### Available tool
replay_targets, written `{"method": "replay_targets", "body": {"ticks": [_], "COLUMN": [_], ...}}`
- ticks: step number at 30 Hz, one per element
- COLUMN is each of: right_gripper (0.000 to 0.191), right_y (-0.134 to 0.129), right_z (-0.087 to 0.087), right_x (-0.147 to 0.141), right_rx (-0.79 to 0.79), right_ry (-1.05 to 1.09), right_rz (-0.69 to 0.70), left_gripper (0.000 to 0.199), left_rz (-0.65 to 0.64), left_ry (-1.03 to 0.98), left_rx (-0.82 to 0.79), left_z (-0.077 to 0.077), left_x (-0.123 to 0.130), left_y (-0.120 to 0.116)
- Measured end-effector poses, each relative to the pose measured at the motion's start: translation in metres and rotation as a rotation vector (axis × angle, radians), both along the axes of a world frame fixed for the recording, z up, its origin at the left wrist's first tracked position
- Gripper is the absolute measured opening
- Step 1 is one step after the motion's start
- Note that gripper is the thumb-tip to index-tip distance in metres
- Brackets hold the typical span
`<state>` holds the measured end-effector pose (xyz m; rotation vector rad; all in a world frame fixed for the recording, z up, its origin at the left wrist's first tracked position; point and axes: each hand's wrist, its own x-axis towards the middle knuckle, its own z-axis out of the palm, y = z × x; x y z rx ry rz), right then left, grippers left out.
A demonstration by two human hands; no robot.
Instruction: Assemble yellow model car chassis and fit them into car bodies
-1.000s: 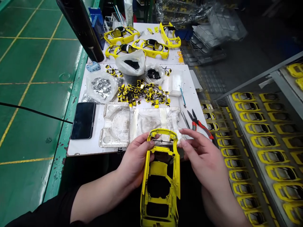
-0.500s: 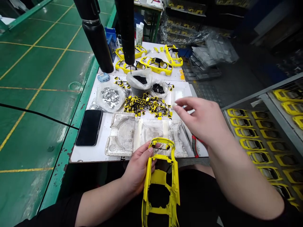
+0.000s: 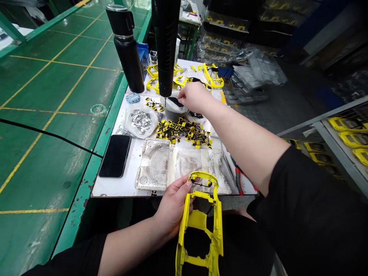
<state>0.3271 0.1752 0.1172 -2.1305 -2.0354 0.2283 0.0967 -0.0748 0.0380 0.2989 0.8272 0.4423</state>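
"Just before the white worktable (image 3: 112, 186), what are you holding?"

"I'm gripping a yellow toy car body shell (image 3: 197, 220) in my left hand (image 3: 171, 205), its thumb lying along one side and its fingers curling beneath. The far end is overlapping the white moulded cradle (image 3: 188, 163) in my view; whether they're touching, I can't tell."

"And where is your right hand (image 3: 197, 96) hovering?"

"Across the table, at the plastic bag (image 3: 171, 107) of small black parts (image 3: 175, 101) in the grey tub (image 3: 174, 116). Its thumb and fingertips are bunching narrowly together; I can't tell whether they're pinching anything."

"What's hanging nearby?"

"A black electric screwdriver (image 3: 165, 50), its bit pointing down at the bag's edge, while small yellow-and-black pieces (image 3: 184, 132) are lying heaped just this side of the tub."
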Motion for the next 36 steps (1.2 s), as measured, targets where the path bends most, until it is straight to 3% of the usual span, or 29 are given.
{"method": "replay_targets", "body": {"ticks": [4,8,18,26,36], "right_gripper": [0.021,0.012,0.014,0.016,0.021], "right_y": [0.018,0.017,0.005,-0.003,-0.017], "right_z": [-0.012,-0.014,-0.014,-0.022,-0.033], "right_x": [-0.011,-0.013,-0.004,-0.002,-0.012], "right_rx": [-0.074,-0.086,0.062,0.194,0.273], "right_ry": [-0.042,-0.076,-0.087,0.125,0.565], "right_rz": [-0.041,-0.053,-0.112,-0.092,-0.055], "left_gripper": [0.055,0.056,0.068,0.073,0.075], "left_rz": [-0.006,0.005,0.027,0.011,-0.014], "left_ry": [-0.016,-0.034,-0.077,-0.069,-0.037], "left_rx": [-0.003,-0.018,-0.009,0.009,0.042], "left_z": [-0.001,-0.004,-0.012,-0.017,-0.014], "left_x": [0.0,0.0,0.005,0.005,0.004], "left_y": [0.0,-0.002,-0.004,-0.006,-0.004]}}
